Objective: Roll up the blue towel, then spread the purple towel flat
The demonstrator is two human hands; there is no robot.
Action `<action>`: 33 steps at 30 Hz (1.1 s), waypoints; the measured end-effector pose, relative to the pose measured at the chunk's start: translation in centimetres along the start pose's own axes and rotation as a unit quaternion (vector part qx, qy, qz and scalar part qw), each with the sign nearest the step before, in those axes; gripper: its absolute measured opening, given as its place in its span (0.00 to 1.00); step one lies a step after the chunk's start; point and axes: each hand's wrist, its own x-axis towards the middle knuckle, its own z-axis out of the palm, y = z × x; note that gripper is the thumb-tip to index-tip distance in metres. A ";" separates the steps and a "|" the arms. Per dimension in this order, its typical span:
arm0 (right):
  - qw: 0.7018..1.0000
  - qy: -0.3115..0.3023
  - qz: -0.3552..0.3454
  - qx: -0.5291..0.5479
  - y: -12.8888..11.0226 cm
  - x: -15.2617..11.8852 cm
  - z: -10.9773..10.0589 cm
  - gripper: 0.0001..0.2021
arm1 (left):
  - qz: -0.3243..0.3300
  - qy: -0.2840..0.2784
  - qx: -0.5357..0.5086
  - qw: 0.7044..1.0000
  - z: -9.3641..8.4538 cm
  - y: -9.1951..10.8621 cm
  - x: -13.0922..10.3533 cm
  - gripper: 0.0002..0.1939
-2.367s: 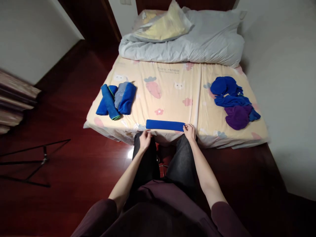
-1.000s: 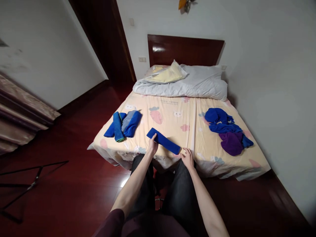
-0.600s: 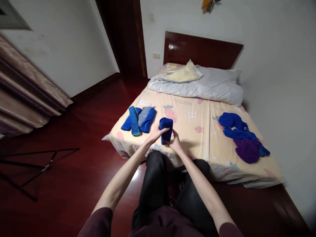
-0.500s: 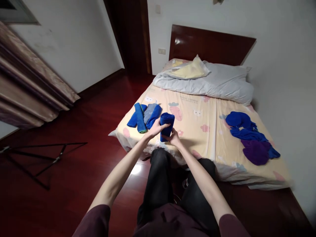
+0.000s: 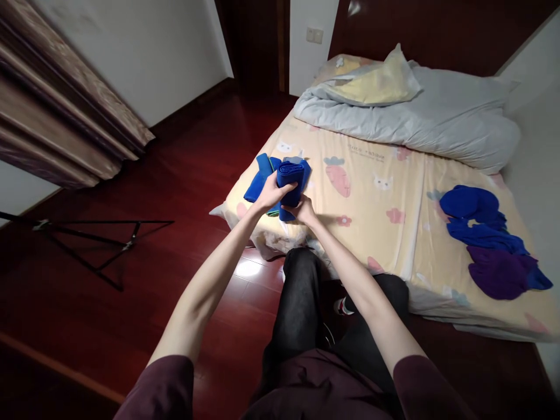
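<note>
We stand at the foot of a bed (image 5: 376, 216) with a pale yellow sheet printed with carrots and cats, the dark red wooden floor (image 5: 144, 274) spreading to our left. At the head end lies a bunched grey duvet (image 5: 420, 125) with a yellow pillow (image 5: 376, 84) on top. Far off to our right, near the sheet's edge, sits a loose heap of blue and purple cloths (image 5: 490, 245). On the near left corner of the bed lies a small group of folded blue towels (image 5: 260, 181), just behind our hands.

Between both hands we hold a folded blue towel (image 5: 290, 178), doubled over, its long axis running away from us, bend at the far end. Our left hand (image 5: 272, 193) wraps its fingers over the towel's left side and top; our right hand (image 5: 305, 210) is closed on the near lower end from beneath. The bundle hangs directly above the folded group, partly hiding it. The left hand sits nearer that group, the right closer to our body
</note>
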 end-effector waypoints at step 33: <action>0.999 -0.020 0.004 -0.031 1.9 1.0 1.2 0.29 | -0.004 0.008 0.047 0.999 -0.1 -4.0 0.5 0.35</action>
